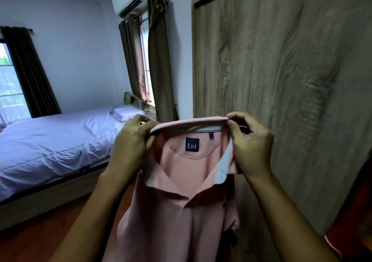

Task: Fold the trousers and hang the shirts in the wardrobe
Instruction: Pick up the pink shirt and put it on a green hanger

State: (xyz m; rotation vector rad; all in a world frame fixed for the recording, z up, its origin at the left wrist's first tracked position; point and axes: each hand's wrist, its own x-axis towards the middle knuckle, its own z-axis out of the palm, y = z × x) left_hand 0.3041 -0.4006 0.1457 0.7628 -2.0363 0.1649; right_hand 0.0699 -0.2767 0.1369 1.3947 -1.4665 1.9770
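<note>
Head camera: both hands hold up a pink shirt (181, 211) at six o'clock, left hand (128, 142) and right hand (251, 145) fingers pinching its collar; the closed wardrobe (281, 70) stands at two o'clock.

Both forearms rise from the lower edge, bare, converging toward the centre. The left hand (130, 140) sits at about 10 o'clock from the centre, fingers curled and pinched closed on the shirt collar (187, 123). The right hand (249, 140), at 2 o'clock, pinches the collar's other end likewise, knuckles outward.
</note>
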